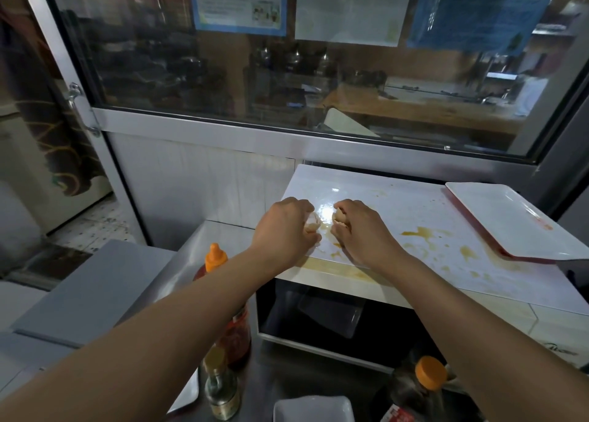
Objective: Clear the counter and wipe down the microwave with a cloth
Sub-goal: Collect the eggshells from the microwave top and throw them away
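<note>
A red sauce bottle (234,332) with an orange nozzle stands upright at the near left on the steel counter (287,377), partly hidden behind the left forearm; just nearer is a small glass bottle (221,389) with a gold cap, and at the near right a dark bottle (414,393) with an orange cap, its contents dark but hard to tell. A white dish (314,405) sits at the near edge, what it holds out of view. The microwave (414,217) stands with its long axis running left to right, its dark door facing the near side; its white top is smeared with amber sauce stains (424,232). A white tray (510,220) with a red underside lies on the far right of that top, slightly overhanging. Both hands work at the front left of the top, close together: the left hand (283,230) clenches around a pale wad of cloth (312,224), and the right hand (357,230) grips another pale bit, though whether it is the same cloth I cannot tell. Behind runs a metal-framed glass window (287,70) with papers (350,7) taped on it, and a spattered floor (95,227) shows at far left.
</note>
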The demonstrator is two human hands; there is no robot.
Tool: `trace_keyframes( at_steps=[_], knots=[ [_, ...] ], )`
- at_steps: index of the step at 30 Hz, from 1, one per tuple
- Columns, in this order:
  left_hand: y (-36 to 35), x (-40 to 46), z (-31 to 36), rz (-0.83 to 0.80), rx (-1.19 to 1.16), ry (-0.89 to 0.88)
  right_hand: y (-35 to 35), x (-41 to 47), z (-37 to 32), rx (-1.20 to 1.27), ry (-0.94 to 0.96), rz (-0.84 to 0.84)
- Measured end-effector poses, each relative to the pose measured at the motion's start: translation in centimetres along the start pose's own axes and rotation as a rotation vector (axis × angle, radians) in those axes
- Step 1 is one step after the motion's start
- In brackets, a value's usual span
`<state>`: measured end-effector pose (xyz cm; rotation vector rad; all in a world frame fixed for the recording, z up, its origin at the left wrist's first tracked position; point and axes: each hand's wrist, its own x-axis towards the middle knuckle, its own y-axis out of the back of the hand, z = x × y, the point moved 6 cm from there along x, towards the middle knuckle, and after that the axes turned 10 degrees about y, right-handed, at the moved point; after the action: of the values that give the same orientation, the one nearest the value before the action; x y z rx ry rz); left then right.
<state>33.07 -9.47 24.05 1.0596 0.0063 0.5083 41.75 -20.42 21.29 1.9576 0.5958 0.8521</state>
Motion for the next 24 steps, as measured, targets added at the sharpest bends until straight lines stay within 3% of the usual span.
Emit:
trace_keyframes(
  at_steps=[24],
  knots=[
    [-0.2,-2.5,2.7,-0.025,-0.030,0.018,3.6,-3.5,-0.2,0.004,0.025,0.044]
  ],
)
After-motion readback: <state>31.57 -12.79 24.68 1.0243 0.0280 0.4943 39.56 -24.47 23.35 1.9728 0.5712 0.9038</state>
